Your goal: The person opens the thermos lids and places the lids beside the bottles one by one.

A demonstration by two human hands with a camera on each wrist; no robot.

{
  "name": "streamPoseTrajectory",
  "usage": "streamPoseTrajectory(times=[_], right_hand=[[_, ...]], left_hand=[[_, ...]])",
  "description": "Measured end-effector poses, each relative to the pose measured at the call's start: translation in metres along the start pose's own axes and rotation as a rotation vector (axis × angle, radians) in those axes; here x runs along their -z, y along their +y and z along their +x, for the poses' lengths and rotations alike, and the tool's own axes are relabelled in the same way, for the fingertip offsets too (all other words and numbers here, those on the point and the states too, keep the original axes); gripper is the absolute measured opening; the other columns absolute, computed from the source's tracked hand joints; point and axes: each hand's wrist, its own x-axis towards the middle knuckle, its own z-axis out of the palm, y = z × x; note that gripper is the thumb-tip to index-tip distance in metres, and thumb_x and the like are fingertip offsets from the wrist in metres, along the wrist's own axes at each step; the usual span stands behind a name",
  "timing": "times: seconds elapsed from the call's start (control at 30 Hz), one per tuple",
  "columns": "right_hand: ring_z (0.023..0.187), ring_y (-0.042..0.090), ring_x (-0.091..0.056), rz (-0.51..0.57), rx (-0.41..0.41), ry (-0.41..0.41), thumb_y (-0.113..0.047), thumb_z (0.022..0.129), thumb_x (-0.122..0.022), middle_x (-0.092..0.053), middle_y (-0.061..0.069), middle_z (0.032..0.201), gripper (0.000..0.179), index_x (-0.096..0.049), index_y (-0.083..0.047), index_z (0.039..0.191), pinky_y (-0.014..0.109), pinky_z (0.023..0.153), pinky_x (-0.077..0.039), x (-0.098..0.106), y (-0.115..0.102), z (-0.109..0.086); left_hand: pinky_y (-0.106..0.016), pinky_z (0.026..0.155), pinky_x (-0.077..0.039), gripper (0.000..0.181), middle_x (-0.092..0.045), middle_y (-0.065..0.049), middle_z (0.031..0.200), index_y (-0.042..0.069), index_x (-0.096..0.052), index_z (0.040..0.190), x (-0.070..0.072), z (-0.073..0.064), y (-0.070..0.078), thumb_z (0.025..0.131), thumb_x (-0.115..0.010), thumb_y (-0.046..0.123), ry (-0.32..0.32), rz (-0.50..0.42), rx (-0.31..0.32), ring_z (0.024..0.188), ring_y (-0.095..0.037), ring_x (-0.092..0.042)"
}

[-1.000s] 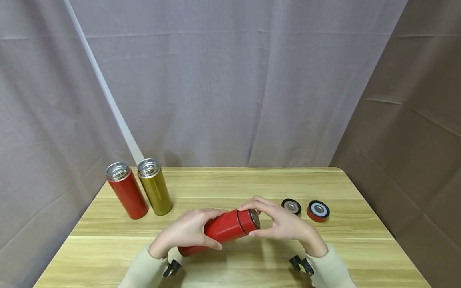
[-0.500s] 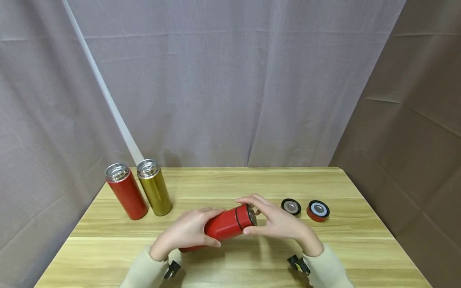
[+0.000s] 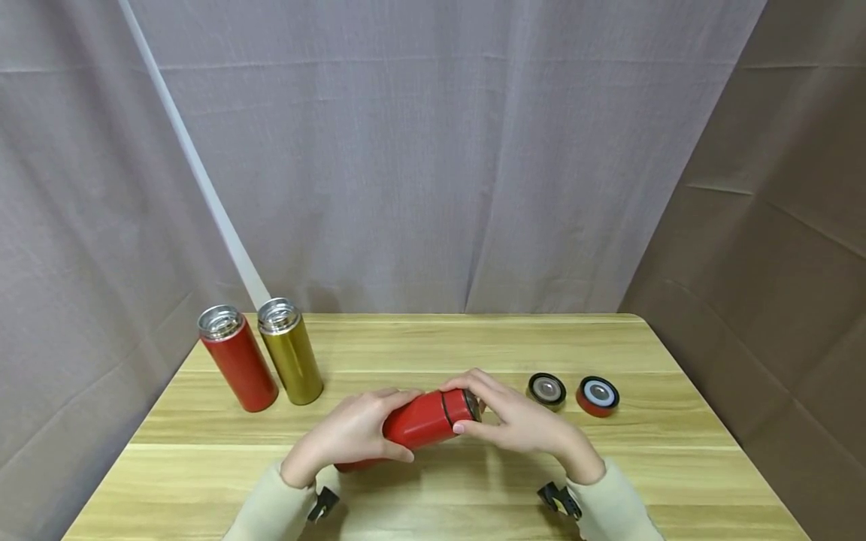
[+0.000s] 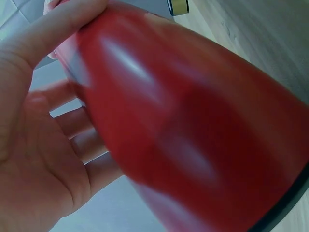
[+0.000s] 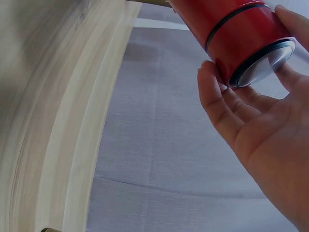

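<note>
A very close view of a left hand (image 4: 43, 159) wrapped around a shiny red flask (image 4: 188, 130) that fills most of the picture. The thumb (image 4: 53, 34) lies across the flask's upper side, and the fingers (image 4: 77, 123) curl behind it on the left. A thin dark band (image 4: 285, 205) edges the flask at the lower right. At the top, a small gold-coloured object (image 4: 177, 6) peeks in beside a strip of light wooden table (image 4: 217, 24).

no readable text, label, brand or number on any flask, lid or surface
</note>
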Motion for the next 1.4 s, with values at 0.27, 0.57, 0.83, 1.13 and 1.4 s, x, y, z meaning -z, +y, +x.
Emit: streamPoseTrajectory(times=[0.27, 0.57, 0.83, 1.13, 1.4], right_hand=[[0.127, 0.020, -0.050, -0.012, 0.119, -0.027, -0.035, 0.093, -0.072, -0.044, -0.004, 0.144, 0.041, -0.055, -0.033, 0.130, 0.049, 0.098, -0.048, -0.0001, 0.0027, -0.0038], [0.127, 0.019, -0.050, 0.038, 0.065, -0.041, -0.031, 0.086, -0.081, -0.045, -0.007, 0.143, 0.058, -0.052, -0.032, 0.136, 0.051, 0.099, -0.047, -0.0001, 0.0054, -0.0055], [0.099, 0.012, -0.059, 0.030, -0.063, -0.058, -0.046, 0.087, -0.076, -0.060, -0.001, 0.129, 0.068, -0.050, -0.021, 0.144, 0.032, 0.075, -0.054, 0.0038, 0.0081, -0.0078], [0.094, 0.009, -0.060, 0.000, -0.078, -0.049, -0.051, 0.088, -0.074, -0.063, -0.012, 0.117, 0.056, -0.055, -0.031, 0.136, 0.033, 0.077, -0.053, 0.0046, 0.0028, -0.0085], [0.118, 0.011, -0.056, -0.053, 0.028, -0.025, -0.032, 0.084, -0.083, -0.054, -0.013, 0.133, 0.062, -0.054, -0.033, 0.138, 0.044, 0.096, -0.050, 0.0024, 0.0003, -0.0082]], left_hand=[[-0.028, 0.080, -0.050, 0.080, -0.067, 0.008, 0.117, 0.019, -0.057, 0.142, -0.0006, 0.0004, -0.0037, 0.072, -0.090, 0.038, -0.045, -0.049, -0.036, 0.094, -0.005, -0.060], [-0.027, 0.082, -0.050, 0.080, -0.067, 0.009, 0.117, 0.019, -0.056, 0.143, -0.0016, 0.0007, -0.0033, 0.072, -0.090, 0.039, -0.065, -0.051, -0.037, 0.094, -0.004, -0.060], [-0.026, 0.080, -0.050, 0.081, -0.066, 0.008, 0.113, 0.017, -0.056, 0.143, -0.0052, 0.0038, -0.0009, 0.072, -0.090, 0.039, -0.072, -0.033, -0.081, 0.091, -0.004, -0.059], [-0.025, 0.081, -0.049, 0.082, -0.066, 0.008, 0.119, 0.019, -0.054, 0.145, -0.0049, 0.0038, 0.0004, 0.074, -0.088, 0.041, -0.097, -0.043, -0.065, 0.094, -0.004, -0.059], [-0.028, 0.081, -0.050, 0.082, -0.066, 0.005, 0.122, 0.015, -0.055, 0.144, -0.0047, 0.0035, -0.0038, 0.074, -0.089, 0.039, -0.089, -0.048, -0.060, 0.096, -0.005, -0.060]])
